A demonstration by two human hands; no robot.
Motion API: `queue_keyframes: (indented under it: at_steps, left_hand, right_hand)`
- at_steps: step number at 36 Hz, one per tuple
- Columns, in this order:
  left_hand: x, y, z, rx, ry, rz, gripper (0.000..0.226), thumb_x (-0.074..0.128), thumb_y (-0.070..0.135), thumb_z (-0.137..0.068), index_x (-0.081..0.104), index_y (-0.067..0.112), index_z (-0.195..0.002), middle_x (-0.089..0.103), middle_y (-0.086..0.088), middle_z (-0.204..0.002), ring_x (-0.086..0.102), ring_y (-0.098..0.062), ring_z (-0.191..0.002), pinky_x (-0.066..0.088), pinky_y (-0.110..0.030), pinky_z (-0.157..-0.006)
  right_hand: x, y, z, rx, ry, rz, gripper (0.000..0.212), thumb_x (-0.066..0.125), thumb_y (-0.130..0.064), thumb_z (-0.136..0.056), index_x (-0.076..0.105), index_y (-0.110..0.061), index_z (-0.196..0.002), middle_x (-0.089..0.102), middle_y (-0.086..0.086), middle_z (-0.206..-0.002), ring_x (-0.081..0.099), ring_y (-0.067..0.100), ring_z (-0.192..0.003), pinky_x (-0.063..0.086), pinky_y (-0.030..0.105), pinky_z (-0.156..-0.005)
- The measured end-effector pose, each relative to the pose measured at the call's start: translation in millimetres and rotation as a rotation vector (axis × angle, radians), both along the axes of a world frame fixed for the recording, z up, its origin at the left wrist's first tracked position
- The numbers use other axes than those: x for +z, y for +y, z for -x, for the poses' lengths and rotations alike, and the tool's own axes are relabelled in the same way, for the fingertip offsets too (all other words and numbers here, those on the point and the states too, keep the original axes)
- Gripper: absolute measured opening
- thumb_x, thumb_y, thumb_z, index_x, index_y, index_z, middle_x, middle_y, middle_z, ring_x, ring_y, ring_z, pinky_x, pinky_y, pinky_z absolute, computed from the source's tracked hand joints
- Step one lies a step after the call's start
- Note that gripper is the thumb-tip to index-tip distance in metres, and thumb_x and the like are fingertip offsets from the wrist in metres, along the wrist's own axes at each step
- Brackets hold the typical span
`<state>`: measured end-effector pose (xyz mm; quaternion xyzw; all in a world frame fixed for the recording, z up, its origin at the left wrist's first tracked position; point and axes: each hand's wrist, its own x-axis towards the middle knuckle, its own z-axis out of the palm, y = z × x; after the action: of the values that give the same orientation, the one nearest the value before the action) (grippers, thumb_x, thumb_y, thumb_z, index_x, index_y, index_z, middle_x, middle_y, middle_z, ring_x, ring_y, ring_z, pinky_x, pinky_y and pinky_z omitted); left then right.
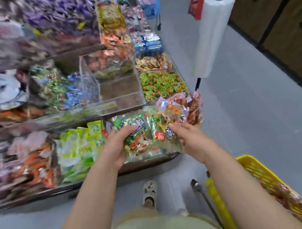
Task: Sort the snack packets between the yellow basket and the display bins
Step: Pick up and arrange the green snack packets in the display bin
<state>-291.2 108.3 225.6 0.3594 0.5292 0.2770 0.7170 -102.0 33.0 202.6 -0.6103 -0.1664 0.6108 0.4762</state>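
Seen from the head camera, the person stands at the clear acrylic display bins with a loose bundle of glossy green-and-clear film snack packets clasped between both hands, just above the front bin. The left hand curls round the near side of the bundle, thumb on top. The right hand cups the far side, where orange-red clear-wrapped packets stick up above its fingers. The packets look light, crinkly and slick, so a pile like this will probably slither apart. It is better scooped from underneath and pressed in from both sides than pinched by one sealed edge. The yellow plastic lattice basket sits low at the person's right, with reddish packets in it. Neighbouring bins hold lime-green pouches and small green-and-orange sachets, all shiny. A white roll of thin plastic bags stands beyond them over the smooth grey floor.
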Motion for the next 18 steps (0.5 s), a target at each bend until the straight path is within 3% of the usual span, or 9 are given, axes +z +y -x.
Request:
queue_keyframes:
  at_steps: [2, 3, 6, 8, 9, 11, 13, 16, 18]
  left_hand:
    - [4, 4, 22, 0.065, 0.007, -0.003, 0.102, 0.077, 0.027, -0.054, 0.035, -0.005, -0.141, 0.063, -0.007, -0.083, 0.064, -0.018, -0.065, 0.054, -0.031, -0.06]
    - [4, 7, 34, 0.1, 0.012, -0.002, 0.096, 0.077, 0.025, -0.058, 0.036, -0.005, -0.141, 0.063, -0.008, -0.084, 0.064, -0.019, -0.065, 0.053, -0.03, -0.057]
    - [5, 16, 66, 0.184, 0.024, -0.01, 0.105, 0.078, 0.024, -0.057, 0.029, -0.002, -0.146, 0.061, -0.022, -0.118, 0.061, -0.018, -0.069, 0.052, -0.032, -0.064]
    - [7, 26, 87, 0.235, 0.012, -0.029, 0.111, 0.079, 0.023, -0.056, 0.023, -0.001, -0.149, 0.057, -0.022, -0.126, 0.061, -0.016, -0.068, 0.052, -0.027, -0.059]
    - [6, 33, 97, 0.252, 0.004, -0.033, 0.115, 0.08, 0.023, -0.051, 0.024, 0.0, -0.149, 0.057, -0.022, -0.125, 0.063, -0.017, -0.074, 0.053, -0.026, -0.058]
    - [5, 48, 121, 0.263, 0.022, -0.031, 0.117, 0.081, 0.021, -0.048, 0.026, 0.001, -0.148, 0.051, -0.022, -0.135, 0.063, -0.026, -0.097, 0.055, -0.032, -0.072]
    - [2, 65, 147, 0.298, 0.032, -0.035, 0.102, 0.079, 0.024, -0.057, 0.033, 0.002, -0.145, 0.054, -0.017, -0.133, 0.059, -0.026, -0.105, 0.05, -0.034, -0.081]
    - [1, 92, 188, 0.311, 0.038, -0.044, 0.06, 0.071, 0.018, -0.077, 0.05, 0.003, -0.131, 0.06, -0.015, -0.123, 0.057, -0.028, -0.105, 0.045, -0.039, -0.092]
    - [5, 112, 215, 0.295, 0.035, -0.043, 0.053, 0.073, 0.016, -0.074, 0.054, 0.004, -0.123, 0.061, -0.015, -0.118, 0.058, -0.029, -0.103, 0.048, -0.041, -0.091]
  right_hand:
    - [3, 10, 19, 0.026, 0.173, 0.01, 0.031, 0.073, -0.028, -0.079, 0.063, -0.016, -0.106, 0.066, -0.001, -0.098, 0.064, 0.018, -0.079, 0.057, 0.031, -0.063]
    - [2, 14, 27, 0.044, 0.192, 0.002, 0.034, 0.072, -0.023, -0.08, 0.06, -0.016, -0.112, 0.066, -0.003, -0.091, 0.061, 0.017, -0.075, 0.057, 0.03, -0.06]
    - [3, 29, 50, 0.156, 0.278, -0.069, 0.046, 0.071, -0.007, -0.074, 0.057, -0.023, -0.115, 0.071, -0.005, -0.081, 0.067, 0.014, -0.078, 0.058, 0.032, -0.067]
    - [4, 41, 66, 0.193, 0.325, -0.107, 0.056, 0.069, -0.003, -0.066, 0.057, -0.022, -0.117, 0.071, -0.003, -0.071, 0.067, 0.012, -0.067, 0.054, 0.025, -0.055]
    - [4, 48, 74, 0.18, 0.341, -0.12, 0.058, 0.068, -0.003, -0.065, 0.056, -0.021, -0.119, 0.069, -0.002, -0.069, 0.064, 0.012, -0.06, 0.051, 0.022, -0.049]
    - [1, 67, 93, 0.094, 0.393, -0.135, 0.055, 0.068, -0.003, -0.064, 0.055, -0.019, -0.115, 0.068, -0.001, -0.066, 0.058, 0.01, -0.05, 0.047, 0.019, -0.044]
    - [-2, 87, 113, -0.006, 0.458, -0.168, 0.04, 0.066, -0.005, -0.065, 0.057, -0.019, -0.102, 0.068, 0.001, -0.065, 0.056, 0.01, -0.046, 0.049, 0.02, -0.043]
    - [-1, 119, 147, -0.054, 0.522, -0.225, 0.012, 0.062, -0.019, -0.072, 0.071, -0.013, -0.077, 0.069, 0.007, -0.071, 0.067, 0.019, -0.055, 0.054, 0.031, -0.048]
    - [0, 142, 172, -0.024, 0.534, -0.214, 0.03, 0.055, -0.031, -0.078, 0.077, -0.013, -0.067, 0.073, 0.008, -0.073, 0.071, 0.022, -0.064, 0.056, 0.037, -0.051]
